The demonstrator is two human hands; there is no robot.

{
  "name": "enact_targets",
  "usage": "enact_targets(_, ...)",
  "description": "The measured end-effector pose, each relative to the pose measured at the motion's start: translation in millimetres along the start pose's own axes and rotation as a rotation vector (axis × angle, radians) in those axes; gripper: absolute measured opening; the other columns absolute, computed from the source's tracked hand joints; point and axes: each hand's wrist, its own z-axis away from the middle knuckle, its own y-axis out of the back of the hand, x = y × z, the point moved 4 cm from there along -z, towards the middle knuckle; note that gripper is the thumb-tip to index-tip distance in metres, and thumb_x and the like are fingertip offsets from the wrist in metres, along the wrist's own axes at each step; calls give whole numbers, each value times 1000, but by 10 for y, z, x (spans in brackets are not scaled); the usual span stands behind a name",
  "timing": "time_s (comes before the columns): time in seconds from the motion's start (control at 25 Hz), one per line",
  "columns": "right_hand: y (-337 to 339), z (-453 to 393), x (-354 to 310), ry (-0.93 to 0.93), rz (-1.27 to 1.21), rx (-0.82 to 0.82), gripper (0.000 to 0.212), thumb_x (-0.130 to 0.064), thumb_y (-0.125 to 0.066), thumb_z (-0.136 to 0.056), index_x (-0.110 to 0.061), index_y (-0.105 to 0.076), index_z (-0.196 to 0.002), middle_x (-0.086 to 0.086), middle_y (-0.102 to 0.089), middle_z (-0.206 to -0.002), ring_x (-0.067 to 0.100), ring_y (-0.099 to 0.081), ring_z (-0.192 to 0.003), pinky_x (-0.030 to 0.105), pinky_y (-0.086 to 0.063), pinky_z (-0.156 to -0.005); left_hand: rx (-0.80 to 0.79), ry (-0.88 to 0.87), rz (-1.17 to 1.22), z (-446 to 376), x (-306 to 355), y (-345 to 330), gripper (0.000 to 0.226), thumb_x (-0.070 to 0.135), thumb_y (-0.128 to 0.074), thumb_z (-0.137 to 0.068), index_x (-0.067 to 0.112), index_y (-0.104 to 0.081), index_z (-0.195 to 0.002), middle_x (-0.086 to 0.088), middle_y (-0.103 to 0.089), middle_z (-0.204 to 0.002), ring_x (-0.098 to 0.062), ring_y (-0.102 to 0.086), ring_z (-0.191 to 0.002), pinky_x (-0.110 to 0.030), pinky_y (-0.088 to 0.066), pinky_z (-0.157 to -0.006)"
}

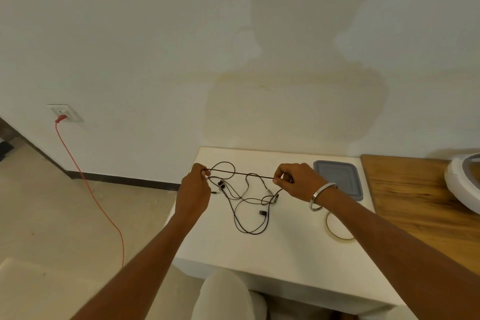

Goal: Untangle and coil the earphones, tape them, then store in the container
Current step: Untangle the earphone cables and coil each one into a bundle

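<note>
Under our right forearm, the tape roll [337, 226] near the desk's [298, 262] right edge is half hidden. Our left hand [193, 189] and right hand [293, 180] each pinch the earphones [249, 205], stretching one strand taut left to right above the desk's far half while tangled loops hang beneath; the grey container [337, 179] sits at the far right corner.

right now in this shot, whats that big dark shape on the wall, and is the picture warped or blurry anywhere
Head view: the dark shape on the wall is a soft-edged shadow, seemingly the person's head and shoulders, so the light comes from behind them. Head view: wide-angle warp bends the wooden table and skirting near the edges. Head view: the earphones and both hands, left and right, look sharp; no glare.
</note>
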Motion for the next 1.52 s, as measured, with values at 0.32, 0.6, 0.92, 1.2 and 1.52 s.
enact_targets(0.32,22,2,-92,37,-293,85,4,-16,-61,-89,-20,-63,-90,-8,-65,-84,9,-63,-82,16,-48,-74,-292,245,-360,152,-142,-360,22,15,-42,-95,7,-59,-108,-9,-62,-107,-24,-60,-98,-36,-44,-84)
enact_targets(0.6,39,9,-140,117,-312,164,6,-14,-65,-85,-18,-66,-89,-1,-63,-89,13,-60,-80,19,-51,-73,-462,404,-482,244,-95,-441,25,13,-49,-86,10,-54,-109,-7,-51,-118,-23,-50,-112,-35,-40,-99)
enact_targets(0.92,-46,-56,-287,136,-225,80,12,-24,-58,-91,-18,-65,-97,6,-67,-71,20,-62,-64,29,-51,-65,-510,-58,454,258,750,-369,24,18,-51,-97,23,-60,-118,8,-66,-114,-5,-61,-109,-22,-46,-93)
enact_targets(1.2,-69,-25,-260,77,-202,-65,34,-44,-45,-94,-26,-69,-78,-4,-47,-52,8,-41,-47,20,-37,-54,-267,-103,262,118,823,-228,13,28,-62,-92,19,-71,-94,14,-63,-71,2,-56,-60,-6,-42,-58)
enact_targets(1.52,-90,83,0,16,-129,-90,25,-21,-39,-99,-26,-62,-90,5,-60,-71,18,-53,-67,29,-46,-67,18,8,429,1,668,92,12,19,-56,-95,12,-66,-95,-4,-59,-71,-3,-48,-52,-9,-40,-48)
